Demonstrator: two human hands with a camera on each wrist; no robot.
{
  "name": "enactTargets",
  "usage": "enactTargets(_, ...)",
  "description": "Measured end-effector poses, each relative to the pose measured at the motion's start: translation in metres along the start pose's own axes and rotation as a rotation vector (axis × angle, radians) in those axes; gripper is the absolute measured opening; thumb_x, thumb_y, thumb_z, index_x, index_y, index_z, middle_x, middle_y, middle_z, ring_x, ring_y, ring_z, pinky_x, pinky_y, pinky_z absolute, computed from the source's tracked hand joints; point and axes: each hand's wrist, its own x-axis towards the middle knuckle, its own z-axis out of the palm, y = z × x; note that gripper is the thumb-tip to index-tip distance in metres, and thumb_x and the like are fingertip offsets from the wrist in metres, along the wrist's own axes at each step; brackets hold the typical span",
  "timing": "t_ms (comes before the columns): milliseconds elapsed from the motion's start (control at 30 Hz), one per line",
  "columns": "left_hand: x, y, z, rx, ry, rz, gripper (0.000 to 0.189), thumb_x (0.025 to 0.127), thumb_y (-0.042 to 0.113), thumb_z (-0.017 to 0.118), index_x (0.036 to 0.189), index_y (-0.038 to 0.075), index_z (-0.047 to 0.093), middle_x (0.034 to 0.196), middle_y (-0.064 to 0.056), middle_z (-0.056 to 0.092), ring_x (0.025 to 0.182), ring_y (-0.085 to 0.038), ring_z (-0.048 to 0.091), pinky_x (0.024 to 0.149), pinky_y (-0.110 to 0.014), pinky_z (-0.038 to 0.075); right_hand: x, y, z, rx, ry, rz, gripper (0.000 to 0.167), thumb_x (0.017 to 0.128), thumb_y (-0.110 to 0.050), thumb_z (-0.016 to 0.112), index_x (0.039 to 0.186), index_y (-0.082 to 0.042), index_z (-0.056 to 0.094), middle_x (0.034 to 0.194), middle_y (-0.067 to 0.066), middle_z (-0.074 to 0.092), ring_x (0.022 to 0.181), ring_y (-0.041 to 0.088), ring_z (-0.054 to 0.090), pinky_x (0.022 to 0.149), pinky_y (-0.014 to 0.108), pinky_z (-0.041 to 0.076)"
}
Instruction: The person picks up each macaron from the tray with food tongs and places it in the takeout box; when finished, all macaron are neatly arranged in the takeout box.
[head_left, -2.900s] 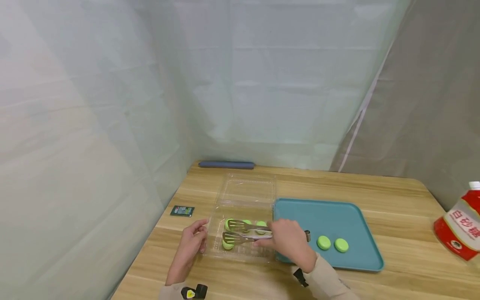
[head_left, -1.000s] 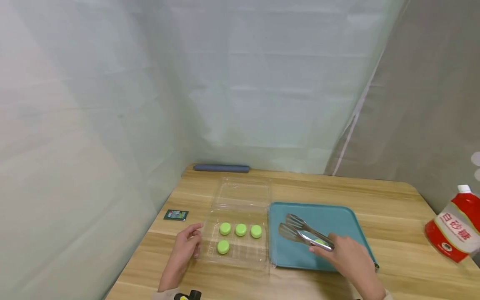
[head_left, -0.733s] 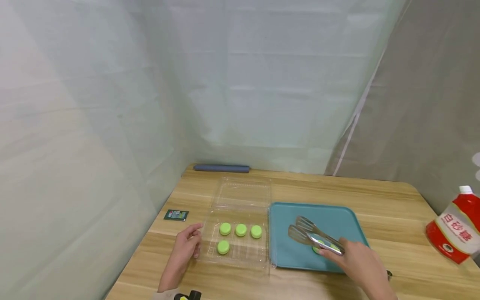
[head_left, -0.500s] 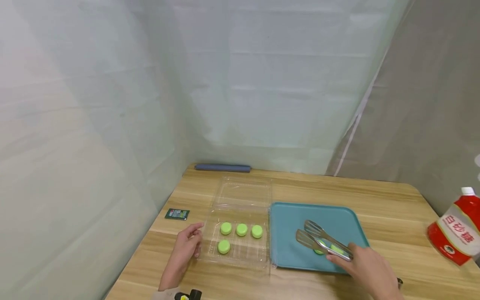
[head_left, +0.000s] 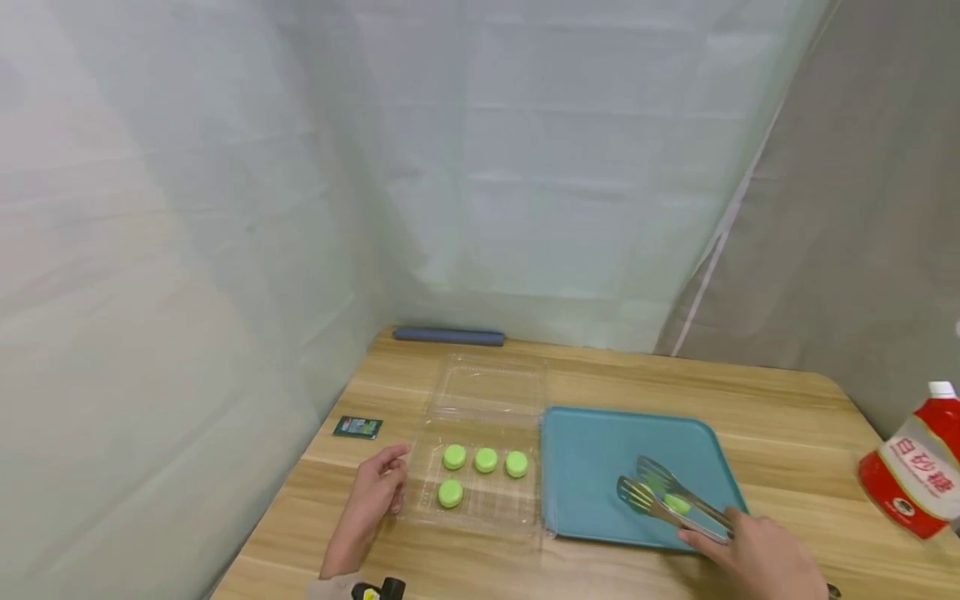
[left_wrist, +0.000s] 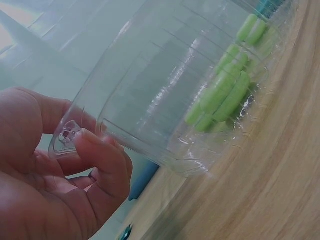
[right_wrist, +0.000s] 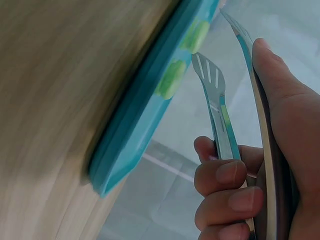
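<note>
My left hand (head_left: pixel 375 492) pinches the near left edge of a clear plastic clamshell container (head_left: pixel 495 510) between thumb and fingers, as the left wrist view shows. Inside it sit several green macarons (head_left: pixel 485 460), three in one row and one in front. My right hand (head_left: pixel 772 557) grips metal tongs (head_left: pixel 701 527) with slotted tips, spread apart over the teal tray (head_left: pixel 592 467). Two more macarons lie on that tray; the right one (head_left: pixel 677 504) shows between the tong arms, the other is partly hidden behind a slotted tip. Nothing is held between the tips.
The container's lid (head_left: pixel 491 387) lies folded back behind it. A small dark packet (head_left: pixel 357 427) is on the left of the wooden table, and a blue-grey rod (head_left: pixel 448 336) along its back edge. A red bottle (head_left: pixel 915 467) stands at the far right.
Since the earliest frame, my right hand has carried the tongs from over the container rightward to the tray, then further right and nearer me. The left hand has stayed at the container's edge.
</note>
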Motion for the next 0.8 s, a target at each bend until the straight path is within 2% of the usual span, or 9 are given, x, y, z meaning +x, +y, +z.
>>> enactTargets(133,-0.0001,0.0004,0.0024,-0.010,-0.010,0.017,0.042,0.096,-0.006,0.047,0.137,-0.013,0.050,0.095,-0.012,0.050,0.052,-0.010,0.040,0.044,-0.019,0.036,0.0000,0.0089,0.0002,-0.028,-0.028,0.007,0.089,0.080,-0.081,0.055,0.099,0.005,0.063,0.070,0.005,0.052,0.063,0.023,0.050,0.056,0.043,0.047)
enactTargets(300,-0.0003,0.0000,0.0031,-0.017,-0.008,0.011,0.042,0.096,-0.007,0.047,0.137,-0.013,0.050,0.094,-0.011,0.050,0.053,-0.010,0.040,0.045,-0.019,0.036,-0.0028,0.0110,0.0014,-0.048,-0.020,0.005,0.091,0.080,-0.082,0.055,0.101,0.006,0.063,0.069,0.006,0.051,0.062,0.023,0.049,0.054,0.044,0.047)
enactTargets(533,-0.0012,0.0009,0.0027,-0.017,-0.004,0.009,0.043,0.095,-0.007,0.046,0.137,-0.014,0.049,0.095,-0.012,0.049,0.054,-0.010,0.041,0.045,-0.019,0.037,-0.0041,0.0070,-0.0012,-0.080,0.039,-0.015,0.089,0.079,-0.083,0.054,0.095,0.003,0.063,0.066,0.005,0.044,0.058,0.019,0.045,0.052,0.035,0.036)
enactTargets(800,0.0010,-0.0004,-0.0003,-0.024,0.003,-0.006,0.044,0.094,-0.008,0.047,0.137,-0.013,0.050,0.094,-0.013,0.050,0.054,-0.009,0.041,0.045,-0.019,0.036,-0.0045,0.0055,-0.0029,-0.078,0.043,-0.039,0.089,0.078,-0.082,0.056,0.101,0.004,0.064,0.068,0.004,0.046,0.060,0.020,0.046,0.050,0.037,0.039)
